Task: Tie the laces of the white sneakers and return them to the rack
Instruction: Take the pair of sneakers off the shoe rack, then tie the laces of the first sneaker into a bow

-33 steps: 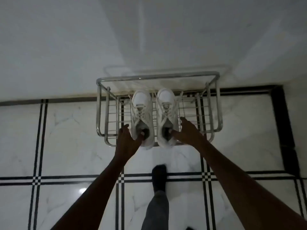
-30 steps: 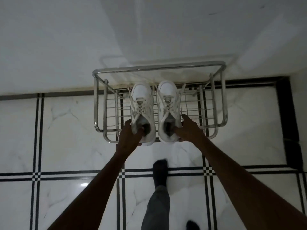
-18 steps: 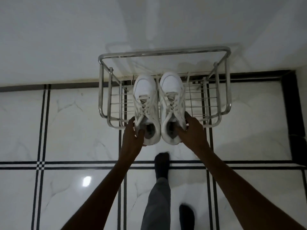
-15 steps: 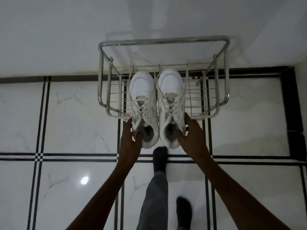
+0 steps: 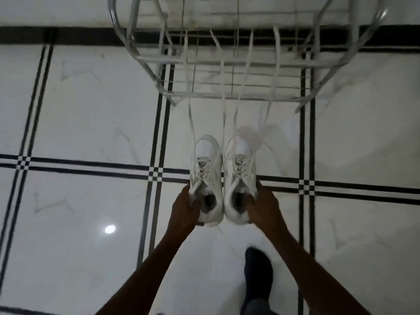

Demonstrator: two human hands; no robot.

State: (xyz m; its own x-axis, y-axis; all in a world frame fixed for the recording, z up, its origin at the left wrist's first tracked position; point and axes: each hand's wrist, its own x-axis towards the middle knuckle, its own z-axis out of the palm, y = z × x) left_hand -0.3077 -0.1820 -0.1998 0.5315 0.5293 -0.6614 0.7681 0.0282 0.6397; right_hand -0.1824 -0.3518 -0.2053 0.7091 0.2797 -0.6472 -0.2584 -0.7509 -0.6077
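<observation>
1. Your left hand [image 5: 185,206] grips the heel of the left sneaker [image 5: 206,178], thumb in the collar.
2. Your right hand [image 5: 263,204] is closed on the heel of the right sneaker [image 5: 239,176] the same way.
3. Both sneakers are held side by side, touching, over the floor [image 5: 91,110] just in front of the rack [image 5: 227,64].
4. Their loose laces [image 5: 223,105] trail forward across the rack's front rail.

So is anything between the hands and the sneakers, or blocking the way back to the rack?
No. The left hand grips the left sneaker and the right hand the right sneaker. Only bare floor lies before the rack, though loose laces trail across its wires and could snag.
</observation>
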